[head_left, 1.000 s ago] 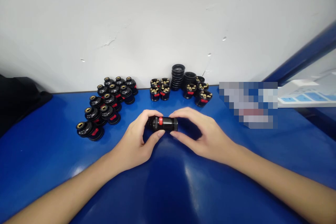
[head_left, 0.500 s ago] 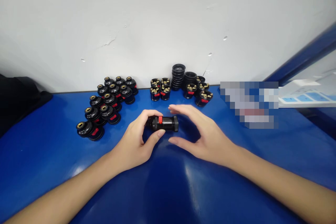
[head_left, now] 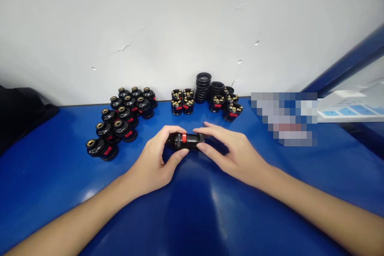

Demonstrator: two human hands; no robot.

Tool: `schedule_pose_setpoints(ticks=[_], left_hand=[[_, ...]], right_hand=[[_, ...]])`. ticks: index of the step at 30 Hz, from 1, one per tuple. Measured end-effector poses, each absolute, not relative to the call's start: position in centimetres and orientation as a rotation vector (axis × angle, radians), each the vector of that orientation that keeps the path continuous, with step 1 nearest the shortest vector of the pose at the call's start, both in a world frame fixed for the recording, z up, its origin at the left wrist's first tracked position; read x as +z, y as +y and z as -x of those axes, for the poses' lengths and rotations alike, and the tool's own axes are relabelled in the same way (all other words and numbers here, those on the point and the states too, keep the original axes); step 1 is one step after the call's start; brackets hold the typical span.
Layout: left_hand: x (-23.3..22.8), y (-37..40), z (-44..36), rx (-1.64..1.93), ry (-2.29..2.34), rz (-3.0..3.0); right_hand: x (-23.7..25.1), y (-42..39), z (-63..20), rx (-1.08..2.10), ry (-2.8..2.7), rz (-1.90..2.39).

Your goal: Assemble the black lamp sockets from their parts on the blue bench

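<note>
A black lamp socket [head_left: 190,141] with a red switch lies on its side between my hands, low over the blue tabletop. My left hand [head_left: 160,158] is closed round its narrower capped end, thumb in front and fingers behind. Around the ring at the socket's right end, the thumb and fingers of my right hand [head_left: 231,150] are closed. The tips of the right hand's fingers behind the ring are partly hidden.
Several assembled lamp sockets [head_left: 121,129] stand in rows at the left. Socket bodies with brass contacts [head_left: 188,104] stand at the back, beside a stack of black rings [head_left: 203,88] and more bodies [head_left: 232,112]. A white wall [head_left: 180,28] rises behind; a pixelated patch covers something at right.
My right hand has closed from an open curve onto the ring at the socket's right end. My left hand keeps its hold.
</note>
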State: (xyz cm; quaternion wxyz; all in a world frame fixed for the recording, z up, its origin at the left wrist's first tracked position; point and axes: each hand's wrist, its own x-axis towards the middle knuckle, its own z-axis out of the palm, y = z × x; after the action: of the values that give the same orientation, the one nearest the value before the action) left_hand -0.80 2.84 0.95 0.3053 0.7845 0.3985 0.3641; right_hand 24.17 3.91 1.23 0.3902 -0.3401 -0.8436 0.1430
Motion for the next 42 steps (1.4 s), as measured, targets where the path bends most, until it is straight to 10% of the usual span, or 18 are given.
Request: schedule_pose_setpoints(ticks=[28, 42], left_hand=[[0.6, 2.9, 0.8, 1.022, 1.073, -1.987], [1.4, 2.5, 0.9, 0.973, 1.159, -2.101]], right_hand=[[0.4, 4.2, -24.9, 0.682, -1.861, 0.750], [5.6, 9.3, -22.6, -0.074, -2.279, 0.715]])
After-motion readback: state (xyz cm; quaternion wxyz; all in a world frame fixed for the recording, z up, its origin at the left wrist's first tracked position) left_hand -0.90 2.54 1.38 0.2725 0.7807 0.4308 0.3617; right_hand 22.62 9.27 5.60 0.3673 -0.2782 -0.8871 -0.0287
